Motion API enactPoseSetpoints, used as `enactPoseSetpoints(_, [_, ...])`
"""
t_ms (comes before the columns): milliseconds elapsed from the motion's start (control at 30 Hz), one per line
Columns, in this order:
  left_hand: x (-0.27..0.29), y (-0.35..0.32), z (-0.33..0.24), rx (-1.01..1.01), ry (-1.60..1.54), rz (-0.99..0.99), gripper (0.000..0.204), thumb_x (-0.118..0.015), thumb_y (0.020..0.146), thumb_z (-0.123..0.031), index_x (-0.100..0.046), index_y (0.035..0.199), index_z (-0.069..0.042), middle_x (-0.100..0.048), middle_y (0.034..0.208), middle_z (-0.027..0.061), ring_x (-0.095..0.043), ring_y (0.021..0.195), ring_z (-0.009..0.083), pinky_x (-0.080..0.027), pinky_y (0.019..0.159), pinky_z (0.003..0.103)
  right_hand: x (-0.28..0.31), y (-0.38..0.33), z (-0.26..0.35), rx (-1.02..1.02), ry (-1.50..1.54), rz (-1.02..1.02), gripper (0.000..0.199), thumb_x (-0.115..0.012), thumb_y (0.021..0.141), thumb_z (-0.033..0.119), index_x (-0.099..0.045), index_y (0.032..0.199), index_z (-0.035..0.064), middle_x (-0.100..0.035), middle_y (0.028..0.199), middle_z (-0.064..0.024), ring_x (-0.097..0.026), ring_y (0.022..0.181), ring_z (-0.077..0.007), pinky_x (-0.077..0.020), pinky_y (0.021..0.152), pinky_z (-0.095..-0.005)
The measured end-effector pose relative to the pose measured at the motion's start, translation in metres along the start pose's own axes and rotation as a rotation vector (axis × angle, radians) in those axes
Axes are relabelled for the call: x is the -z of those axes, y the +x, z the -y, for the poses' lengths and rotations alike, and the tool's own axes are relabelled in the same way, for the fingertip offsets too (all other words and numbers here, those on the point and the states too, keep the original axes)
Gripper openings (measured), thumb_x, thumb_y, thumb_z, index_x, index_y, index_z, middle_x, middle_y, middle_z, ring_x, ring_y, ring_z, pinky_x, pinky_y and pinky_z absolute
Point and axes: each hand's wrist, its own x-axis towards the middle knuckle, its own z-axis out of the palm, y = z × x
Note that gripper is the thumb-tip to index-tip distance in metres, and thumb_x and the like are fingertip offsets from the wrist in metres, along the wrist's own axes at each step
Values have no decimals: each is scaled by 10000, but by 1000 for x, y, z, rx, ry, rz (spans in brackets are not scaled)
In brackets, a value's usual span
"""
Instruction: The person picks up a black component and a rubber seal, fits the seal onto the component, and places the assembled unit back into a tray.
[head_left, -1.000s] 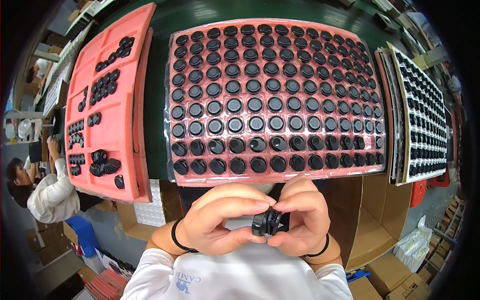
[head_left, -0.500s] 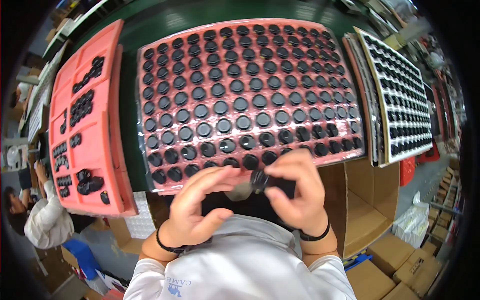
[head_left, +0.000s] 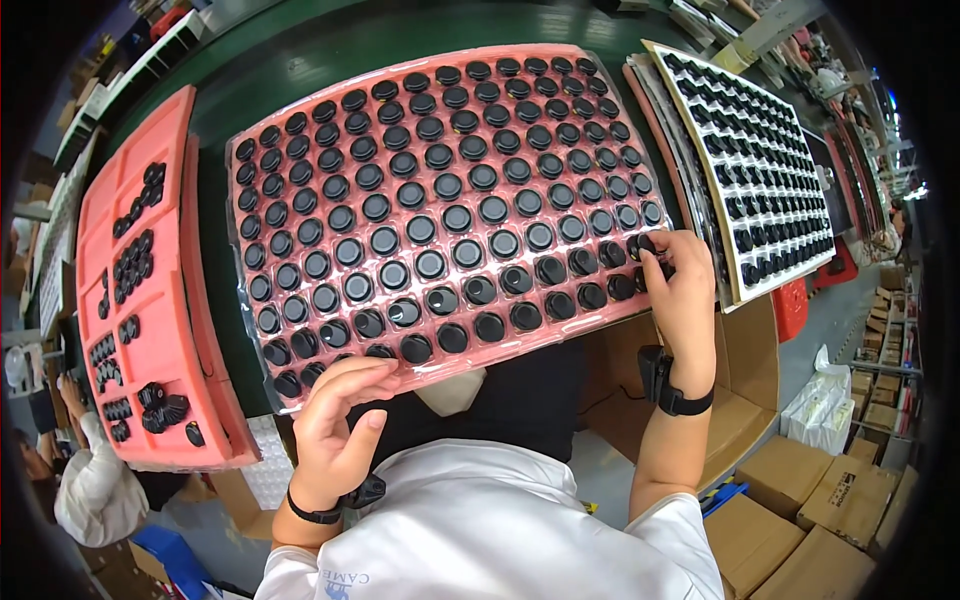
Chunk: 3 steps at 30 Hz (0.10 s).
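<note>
A clear plastic tray (head_left: 470, 352) over a pink sheet lies in front of me, its pockets filled with rows of black round cap-like parts (head_left: 430, 265). At the tray's right end, the thumb and fingers of my right hand (head_left: 682, 275) are closed on one black round part (head_left: 641, 246) in a pocket; the fingers hide some of the neighbouring parts. My left hand (head_left: 335, 420) hovers by the near left edge of the tray, with nothing in it. Its fingers are stretched and the thumb stands apart.
Left stands a pink compartment tray (head_left: 175, 330) with loose black parts. At right, a white tray (head_left: 735, 190) of similar parts tops a stack. A cardboard box (head_left: 740, 400) is below the table edge, with more cartons (head_left: 790, 475) on the floor. Another person (head_left: 100, 490) sits far left.
My right hand has moved from in front of my body to the tray's right end, bringing a black round part. My left hand has shifted left and nearer. The whole view has turned somewhat.
</note>
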Motion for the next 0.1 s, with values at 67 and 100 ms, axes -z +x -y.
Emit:
enactPoseSetpoints(67, [1,0,0,1,3,4,394,-589,898,-171,-496,1196,71,-520,1183,194,-583,1019,241,-481,882,339,-1,2,-2,-10,-6,40,176,-633,778,8,-599,951,7,-590,888,-105,-551,824,-255,-446,736,-356])
enactPoseSetpoints(100, [2,0,0,1,5,7,397,-591,898,-172,-495,1198,69,-518,1185,194,-583,1020,241,-480,883,338,-2,2,-3,-18,3,67,175,-632,780,11,-601,952,9,-592,893,-106,-553,833,-255,-445,737,-355])
